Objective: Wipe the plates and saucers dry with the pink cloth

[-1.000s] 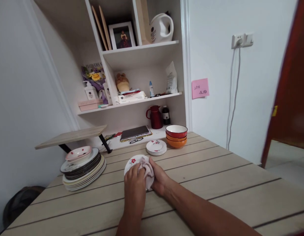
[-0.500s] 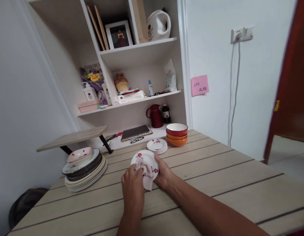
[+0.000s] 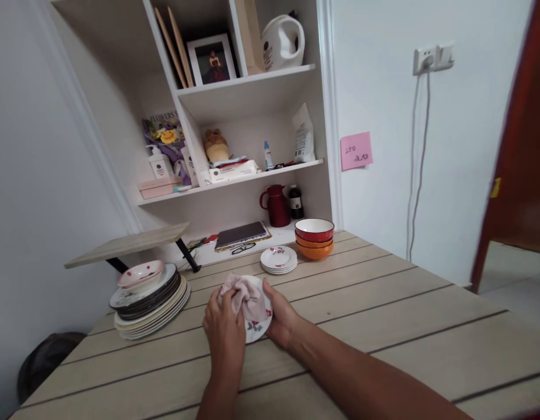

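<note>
A small white plate with red flowers is held tilted just above the wooden table. My right hand grips its right rim, fingers curled round the edge. My left hand is closed on a pinkish cloth and presses it against the upper part of the plate's face, covering most of it. Only the lower right part of the plate shows.
A stack of small flowered plates and stacked red and orange bowls stand behind. A tall pile of large plates topped by a dish sits at the left. Shelves hold a jug, bottles and boxes.
The cloth in my left hand has moved from the plate's lower left up across its top. The plate has shifted slightly left and nearer to me, tilting more.
</note>
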{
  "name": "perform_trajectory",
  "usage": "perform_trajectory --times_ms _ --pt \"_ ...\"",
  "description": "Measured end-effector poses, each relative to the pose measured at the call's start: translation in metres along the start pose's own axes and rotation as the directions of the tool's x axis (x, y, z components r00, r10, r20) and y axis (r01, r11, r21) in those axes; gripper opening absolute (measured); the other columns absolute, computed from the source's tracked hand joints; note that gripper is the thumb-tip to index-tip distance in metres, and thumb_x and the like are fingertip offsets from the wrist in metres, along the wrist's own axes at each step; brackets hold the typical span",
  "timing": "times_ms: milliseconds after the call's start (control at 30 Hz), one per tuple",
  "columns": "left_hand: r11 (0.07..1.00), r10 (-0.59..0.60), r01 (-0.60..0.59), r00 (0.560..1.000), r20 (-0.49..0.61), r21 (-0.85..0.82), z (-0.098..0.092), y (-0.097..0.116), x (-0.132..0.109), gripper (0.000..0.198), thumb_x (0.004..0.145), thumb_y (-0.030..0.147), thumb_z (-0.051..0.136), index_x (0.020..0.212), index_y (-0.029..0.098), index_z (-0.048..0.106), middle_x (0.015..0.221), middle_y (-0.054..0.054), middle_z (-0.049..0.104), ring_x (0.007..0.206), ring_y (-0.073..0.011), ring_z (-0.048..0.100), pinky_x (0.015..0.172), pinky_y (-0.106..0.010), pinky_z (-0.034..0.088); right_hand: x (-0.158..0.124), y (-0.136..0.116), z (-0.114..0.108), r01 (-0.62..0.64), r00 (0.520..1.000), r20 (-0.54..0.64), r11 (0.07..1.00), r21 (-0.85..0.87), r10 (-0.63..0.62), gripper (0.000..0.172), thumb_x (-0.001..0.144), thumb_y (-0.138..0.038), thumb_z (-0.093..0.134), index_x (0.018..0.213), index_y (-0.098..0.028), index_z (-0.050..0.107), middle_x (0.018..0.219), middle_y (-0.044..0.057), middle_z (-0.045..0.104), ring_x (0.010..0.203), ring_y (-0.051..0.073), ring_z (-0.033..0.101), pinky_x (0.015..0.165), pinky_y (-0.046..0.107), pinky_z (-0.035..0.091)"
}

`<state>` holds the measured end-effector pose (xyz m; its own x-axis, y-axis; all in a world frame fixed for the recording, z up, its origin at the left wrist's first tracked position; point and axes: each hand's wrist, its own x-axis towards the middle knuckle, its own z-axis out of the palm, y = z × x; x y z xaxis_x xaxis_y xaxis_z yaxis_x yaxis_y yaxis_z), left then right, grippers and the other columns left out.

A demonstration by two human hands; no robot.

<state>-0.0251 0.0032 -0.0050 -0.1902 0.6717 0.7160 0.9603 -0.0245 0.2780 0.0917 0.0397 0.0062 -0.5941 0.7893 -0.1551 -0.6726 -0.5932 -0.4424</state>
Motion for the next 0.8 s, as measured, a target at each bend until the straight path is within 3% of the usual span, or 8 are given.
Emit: perform_trajectory --times_ms 100,200,300,400,500,633,700,800 --pt "0.988 0.016 -0.018 1.000 -0.014 -0.155 0.004 0.009 -0.003 0.049 0.079 0.014 0.054 0.128 0.020 0.047 0.134 -0.015 0.044 0.125 -0.0296 0.044 0.099 -0.048 0.043 0.000 -0.010 -0.002 0.066 0.998 -0.020 0.997 0.038 -0.065 0.059 0.096 -0.054 0.030 0.117 -0.008 0.060 0.096 0.013 0.074 0.088 0.023 0.070 0.090 0.037 0.048" --pt "0.958 0.078 -0.095 0.994 -0.074 -0.269 -0.004 0.021 -0.005 0.063 0.076 0.007 0.049 0.136 0.023 0.037 0.144 -0.013 0.036 0.135 -0.0273 0.035 0.109 -0.048 0.035 -0.002 -0.014 -0.001 0.059 0.997 -0.045 0.998 0.016 -0.058 0.061 0.095 -0.057 0.032 0.117 -0.008 0.060 0.095 0.013 0.074 0.086 0.023 0.070 0.089 0.037 0.049" --pt "0.929 0.122 -0.153 0.986 -0.112 -0.336 -0.012 0.027 -0.004 0.046 0.086 0.019 0.048 0.132 0.025 0.045 0.146 -0.011 0.033 0.136 -0.0255 0.034 0.110 -0.047 0.034 -0.003 -0.013 -0.001 0.041 0.998 -0.039 0.999 -0.010 -0.042 0.061 0.095 -0.057 0.033 0.115 -0.006 0.061 0.096 0.013 0.073 0.086 0.023 0.070 0.088 0.035 0.049" --pt "0.907 0.212 -0.184 0.977 0.033 -0.378 -0.009 0.024 -0.004 0.028 0.089 0.028 0.048 0.113 0.025 0.061 0.136 -0.010 0.048 0.127 -0.0250 0.046 0.104 -0.046 0.041 -0.002 -0.012 -0.005 0.015 0.999 -0.028 1.000 -0.019 -0.016 0.061 0.094 -0.057 0.034 0.113 -0.006 0.062 0.092 0.012 0.073 0.083 0.021 0.070 0.086 0.034 0.049" --pt "0.884 0.318 -0.206 0.924 0.214 -0.420 0.001 0.020 -0.006 0.018 0.085 0.027 0.056 0.097 0.024 0.068 0.119 -0.008 0.063 0.115 -0.0245 0.056 0.099 -0.045 0.046 0.001 -0.015 -0.012 -0.046 0.999 0.000 0.999 -0.016 0.046 0.067 0.091 -0.064 0.033 0.106 -0.006 0.063 0.086 0.013 0.073 0.081 0.022 0.069 0.084 0.034 0.050" --pt "0.872 0.363 -0.225 0.893 0.265 -0.434 0.007 0.024 -0.010 0.019 0.081 0.024 0.061 0.098 0.023 0.070 0.119 -0.008 0.065 0.116 -0.0239 0.057 0.099 -0.044 0.047 0.004 -0.021 -0.018 -0.063 0.998 -0.028 0.997 -0.044 0.062 0.070 0.089 -0.069 0.031 0.093 -0.007 0.064 0.074 0.012 0.071 0.072 0.022 0.068 0.079 0.033 0.051" --pt "0.895 0.341 -0.230 0.905 0.255 -0.383 0.008 0.024 -0.010 0.021 0.082 0.023 0.058 0.100 0.023 0.070 0.121 -0.008 0.065 0.118 -0.0247 0.057 0.101 -0.046 0.046 0.005 -0.023 -0.017 -0.043 0.999 -0.027 0.998 -0.055 0.042 0.067 0.089 -0.067 0.034 0.095 -0.007 0.064 0.078 0.012 0.072 0.072 0.021 0.068 0.079 0.032 0.051" --pt "0.960 0.224 -0.185 0.957 0.183 -0.209 0.011 0.015 -0.008 0.027 0.087 0.016 0.048 0.100 0.022 0.071 0.125 -0.010 0.063 0.122 -0.0281 0.054 0.106 -0.054 0.039 0.005 -0.020 -0.014 0.018 1.000 -0.012 0.998 -0.055 -0.018 0.059 0.090 -0.061 0.039 0.101 -0.008 0.064 0.084 0.012 0.074 0.076 0.020 0.069 0.081 0.032 0.051"
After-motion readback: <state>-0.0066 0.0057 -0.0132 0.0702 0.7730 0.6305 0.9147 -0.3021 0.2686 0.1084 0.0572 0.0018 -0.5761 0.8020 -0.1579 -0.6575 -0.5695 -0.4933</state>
